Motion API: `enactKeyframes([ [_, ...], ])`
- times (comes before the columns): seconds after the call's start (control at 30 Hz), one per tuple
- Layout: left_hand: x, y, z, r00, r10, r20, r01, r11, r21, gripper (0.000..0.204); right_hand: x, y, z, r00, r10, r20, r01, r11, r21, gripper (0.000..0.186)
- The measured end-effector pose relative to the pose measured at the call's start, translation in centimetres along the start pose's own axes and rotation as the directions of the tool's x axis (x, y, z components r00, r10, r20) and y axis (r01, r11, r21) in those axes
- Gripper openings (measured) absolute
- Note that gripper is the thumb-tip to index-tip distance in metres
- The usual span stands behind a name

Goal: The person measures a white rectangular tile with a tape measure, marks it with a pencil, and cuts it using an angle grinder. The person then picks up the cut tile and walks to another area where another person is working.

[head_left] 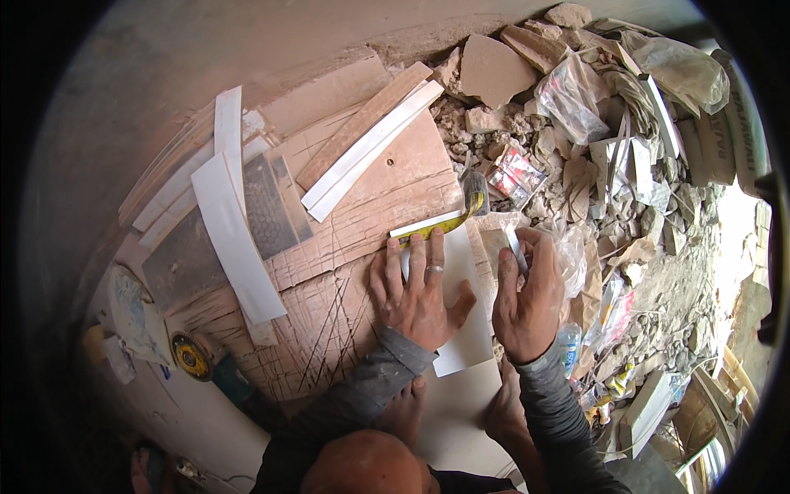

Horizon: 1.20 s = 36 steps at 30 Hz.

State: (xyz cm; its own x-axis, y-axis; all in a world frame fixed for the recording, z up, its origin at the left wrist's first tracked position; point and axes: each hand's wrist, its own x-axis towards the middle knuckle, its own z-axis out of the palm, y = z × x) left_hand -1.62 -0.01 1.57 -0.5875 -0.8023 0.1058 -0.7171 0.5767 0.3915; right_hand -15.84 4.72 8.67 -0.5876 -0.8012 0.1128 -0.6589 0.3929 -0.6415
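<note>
A white tile piece (pixel 463 333) lies in front of me. My left hand (pixel 418 296) rests flat on it, thumb spread, a ring on one finger. Its fingertips press the yellow blade of a tape measure (pixel 448 224) across the tile's far end. The dark, partly transparent-looking tape case (pixel 475 191) stands at the blade's right end. Just right of the tile, my right hand (pixel 528 300) pinches a slim, pale, pen-like stick (pixel 517 249), whose lower part is hidden by the fingers.
Under the tile is a scored, scratched board (pixel 329 305). Cut tile strips (pixel 239 247) lie left and beyond. An angle grinder (pixel 210 362) with a yellow disc lies at lower left. Broken rubble (pixel 559 156), plastic bags and wrappers cover the right side. My bare feet flank the tile's near end.
</note>
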Motion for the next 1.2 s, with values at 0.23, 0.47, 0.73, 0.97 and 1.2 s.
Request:
enactKeyframes([
  [0.23, 0.2, -0.1, -0.6, 0.999, 0.02, 0.03, -0.021, 0.999, 0.027, 0.077, -1.4, -0.4, 2.5, 0.994, 0.056, 0.093, -0.055, 0.998, -0.014, 0.014],
  [0.47, 0.1, -0.7, -1.2, 0.99, 0.042, 0.135, -0.053, 0.995, 0.084, 0.078, -1.5, -0.2, 4.1, 0.997, 0.051, 0.058, -0.049, 0.998, -0.027, 0.004],
  [0.73, 0.3, -1.1, -1.3, 0.989, 0.068, 0.135, -0.068, 0.998, -0.003, 0.076, -1.9, -0.1, 4.9, 0.999, -0.022, 0.034, 0.021, 0.998, 0.051, 0.007],
  [0.97, 0.2, -1.0, -1.3, 0.989, 0.061, 0.138, -0.069, 0.996, 0.048, 0.071, -2.1, 0.6, 5.7, 0.997, -0.079, -0.02, 0.081, 0.994, 0.069, 0.009],
  [1.2, 0.2, -0.9, -1.0, 0.991, 0.063, 0.122, -0.069, 0.996, 0.052, 0.068, -2.4, 1.1, 6.0, 0.994, -0.105, -0.026, 0.107, 0.99, 0.091, 0.011],
])
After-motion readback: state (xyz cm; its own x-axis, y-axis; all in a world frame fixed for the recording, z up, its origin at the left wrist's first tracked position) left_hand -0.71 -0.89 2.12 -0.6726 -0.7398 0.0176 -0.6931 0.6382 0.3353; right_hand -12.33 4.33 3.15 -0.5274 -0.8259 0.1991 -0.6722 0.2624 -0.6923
